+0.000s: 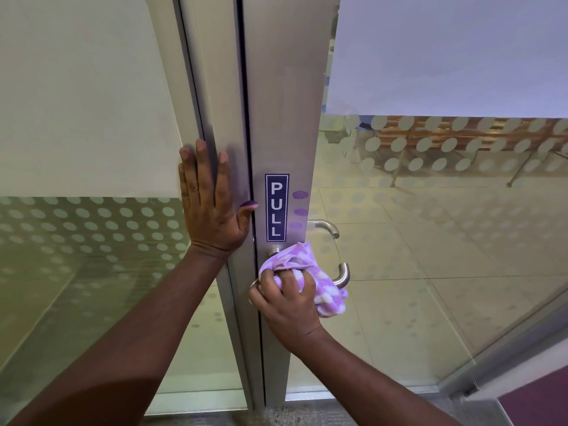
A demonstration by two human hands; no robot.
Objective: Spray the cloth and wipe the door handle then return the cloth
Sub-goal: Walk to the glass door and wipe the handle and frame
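Note:
A purple and white checked cloth [310, 278] is bunched in my right hand [284, 305], which presses it against the metal door handle [342, 276] just below the blue PULL sign [276, 207]. Only the curved end of the lever shows past the cloth; the part near the door is covered. My left hand [210, 201] lies flat with fingers spread on the fixed aluminium frame [215, 87] left of the door seam. No spray bottle is in view.
The glass door [430, 241] with frosted dots stands at the right, with a second handle [327, 227] seen behind the glass. A glass side panel [76, 241] is at the left. A tiled floor and bench legs show through the glass.

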